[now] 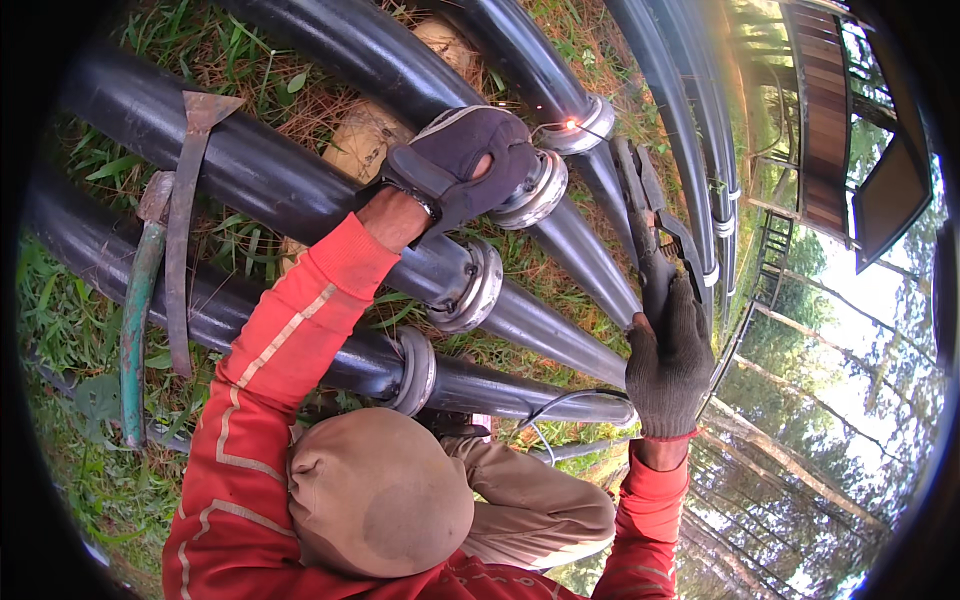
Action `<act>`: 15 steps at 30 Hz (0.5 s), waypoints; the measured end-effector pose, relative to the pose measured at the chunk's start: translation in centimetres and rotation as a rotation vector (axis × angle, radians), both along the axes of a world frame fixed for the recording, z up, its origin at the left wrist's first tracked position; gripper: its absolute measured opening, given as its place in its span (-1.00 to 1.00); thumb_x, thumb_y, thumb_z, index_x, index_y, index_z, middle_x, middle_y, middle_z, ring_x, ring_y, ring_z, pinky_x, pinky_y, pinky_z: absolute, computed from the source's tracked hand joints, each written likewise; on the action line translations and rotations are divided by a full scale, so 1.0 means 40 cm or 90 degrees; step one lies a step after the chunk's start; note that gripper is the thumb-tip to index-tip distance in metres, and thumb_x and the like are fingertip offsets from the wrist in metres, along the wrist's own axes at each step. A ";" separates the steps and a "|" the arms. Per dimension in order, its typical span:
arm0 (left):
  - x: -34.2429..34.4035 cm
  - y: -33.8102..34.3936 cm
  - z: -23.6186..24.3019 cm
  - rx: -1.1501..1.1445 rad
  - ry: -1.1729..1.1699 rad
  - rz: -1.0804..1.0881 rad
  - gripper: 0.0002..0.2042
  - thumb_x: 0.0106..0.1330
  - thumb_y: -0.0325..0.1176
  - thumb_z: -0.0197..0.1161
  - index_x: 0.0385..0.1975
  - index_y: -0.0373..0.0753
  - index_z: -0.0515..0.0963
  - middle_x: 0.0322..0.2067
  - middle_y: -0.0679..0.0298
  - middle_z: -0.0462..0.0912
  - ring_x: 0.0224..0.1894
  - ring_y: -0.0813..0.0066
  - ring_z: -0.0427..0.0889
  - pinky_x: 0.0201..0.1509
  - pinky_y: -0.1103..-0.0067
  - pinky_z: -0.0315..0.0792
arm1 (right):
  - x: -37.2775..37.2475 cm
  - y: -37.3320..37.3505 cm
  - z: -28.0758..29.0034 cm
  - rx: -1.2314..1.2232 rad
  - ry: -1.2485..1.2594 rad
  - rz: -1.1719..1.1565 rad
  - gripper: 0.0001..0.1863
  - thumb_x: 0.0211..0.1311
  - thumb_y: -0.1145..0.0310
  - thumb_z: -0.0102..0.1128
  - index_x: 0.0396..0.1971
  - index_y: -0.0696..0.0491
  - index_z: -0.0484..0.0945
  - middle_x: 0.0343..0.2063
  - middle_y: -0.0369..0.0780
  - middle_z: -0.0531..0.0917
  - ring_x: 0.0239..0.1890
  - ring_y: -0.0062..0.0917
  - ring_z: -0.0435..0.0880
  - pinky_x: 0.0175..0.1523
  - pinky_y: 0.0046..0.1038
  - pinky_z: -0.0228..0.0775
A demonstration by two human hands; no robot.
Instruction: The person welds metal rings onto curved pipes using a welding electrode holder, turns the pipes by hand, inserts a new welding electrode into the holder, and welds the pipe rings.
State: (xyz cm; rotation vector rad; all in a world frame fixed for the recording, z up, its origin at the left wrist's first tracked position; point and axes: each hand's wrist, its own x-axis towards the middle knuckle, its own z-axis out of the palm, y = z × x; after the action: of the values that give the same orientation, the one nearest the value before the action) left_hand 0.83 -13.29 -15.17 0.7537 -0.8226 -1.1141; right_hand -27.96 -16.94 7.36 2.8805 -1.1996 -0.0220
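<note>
Several black pipes with pale metal collars lie side by side. My right hand (pixel 670 365), in a dark knit glove, is wrapped round a dark welding electrode holder (pixel 655 265). Its jaws point away from me, near a pipe collar (pixel 590 125) where a bright orange glow (pixel 571 125) shows. My left hand (pixel 465 160), in a dark glove, is closed, resting beside the collar (pixel 540 190) of the nearer pipe (pixel 590 250). A thin dark rod or wire (pixel 545 128) runs between this hand and the glow; whether the fingers hold it is hidden.
A rusty chipping hammer (pixel 185 225) and a hammer with a green handle (pixel 142 310) lie across the pipes at left. Wooden logs (pixel 365 140) lie beneath the pipes on grass. A cable (pixel 570 397) loops near the closest pipe. A wooden building (pixel 830 110) and trees stand at right.
</note>
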 end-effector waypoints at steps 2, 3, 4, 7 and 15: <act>-0.001 0.015 0.023 0.019 -0.067 0.017 -0.72 0.70 -0.38 0.13 -0.34 -0.29 0.61 -0.43 0.33 0.62 -0.32 0.56 0.59 -0.20 0.52 0.45 | -0.005 -0.001 -0.002 -0.011 0.011 -0.002 -0.32 0.39 0.42 0.43 0.48 0.32 0.54 0.26 0.22 0.72 0.32 0.17 0.71 0.48 -0.02 0.48; 0.005 0.026 0.042 0.041 -0.137 0.037 -0.71 0.70 -0.38 0.12 -0.36 -0.29 0.61 -0.43 0.32 0.62 -0.33 0.55 0.58 -0.21 0.51 0.45 | -0.003 -0.001 -0.002 -0.011 0.011 -0.001 -0.32 0.39 0.42 0.43 0.48 0.32 0.54 0.26 0.22 0.72 0.32 0.17 0.71 0.48 -0.02 0.48; 0.007 0.023 0.032 0.042 -0.138 0.038 -0.71 0.70 -0.38 0.12 -0.36 -0.29 0.61 -0.43 0.32 0.62 -0.33 0.55 0.58 -0.21 0.51 0.45 | -0.002 -0.002 -0.003 -0.010 0.010 -0.004 -0.32 0.39 0.41 0.43 0.48 0.30 0.54 0.26 0.23 0.72 0.32 0.18 0.71 0.47 -0.02 0.49; 0.011 0.005 -0.016 0.018 -0.171 0.047 -0.73 0.70 -0.39 0.14 -0.36 -0.29 0.60 -0.44 0.32 0.61 -0.34 0.56 0.57 -0.22 0.49 0.44 | 0.003 -0.004 -0.008 0.006 0.000 -0.022 -0.31 0.39 0.40 0.44 0.49 0.29 0.54 0.24 0.24 0.73 0.31 0.19 0.72 0.45 -0.02 0.50; 0.001 -0.003 -0.007 0.020 -0.139 0.041 -0.78 0.65 -0.35 0.19 -0.29 -0.29 0.63 -0.37 0.22 0.65 -0.28 0.38 0.61 -0.15 0.42 0.49 | 0.005 -0.013 -0.007 0.030 -0.010 -0.046 -0.31 0.40 0.40 0.43 0.49 0.28 0.54 0.19 0.25 0.73 0.26 0.16 0.74 0.37 -0.05 0.56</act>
State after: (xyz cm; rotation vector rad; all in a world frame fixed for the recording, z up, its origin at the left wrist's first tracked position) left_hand 0.87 -13.42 -15.47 0.9337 -0.9584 -1.0014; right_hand -27.76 -17.46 7.08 2.8818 -1.3226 -0.0289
